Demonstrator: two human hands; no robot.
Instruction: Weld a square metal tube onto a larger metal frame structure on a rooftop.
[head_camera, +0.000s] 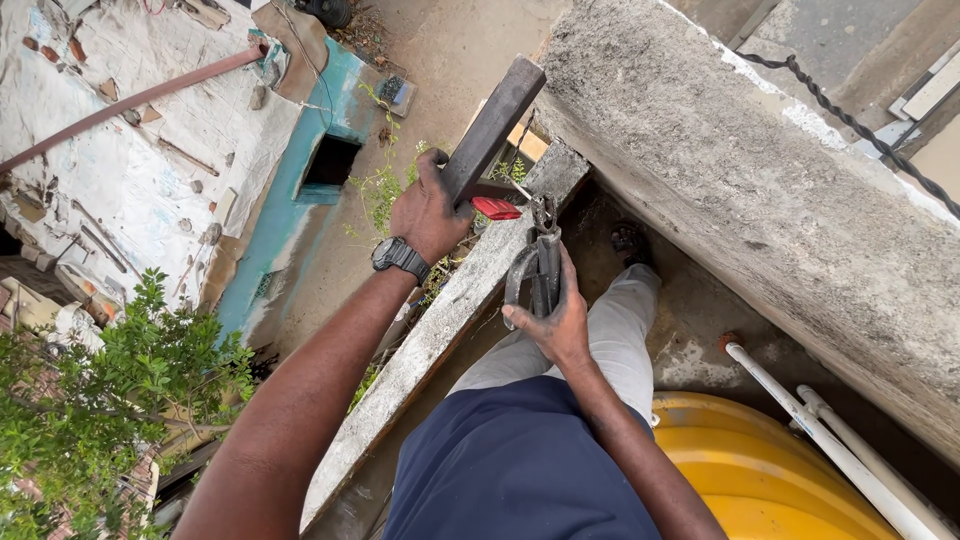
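Pliers (540, 262) are sitting clamped in my right hand (552, 318) at frame centre, long axis pointing up toward the dark steel bar (492, 130), which my left hand (428, 215) is gripping just above the concrete ledge (440, 330), slanting toward upper right.

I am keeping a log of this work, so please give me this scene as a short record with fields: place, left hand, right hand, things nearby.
Place: narrow concrete ledge high above a yard, beside a rough concrete wall
Left hand: left hand, wristwatch on the wrist, grips a dark flat metal bar with a red tip
Right hand: right hand holds a dark metal clamp-like tool against the ledge
Nearby: yellow tank, white pipes, green tree below
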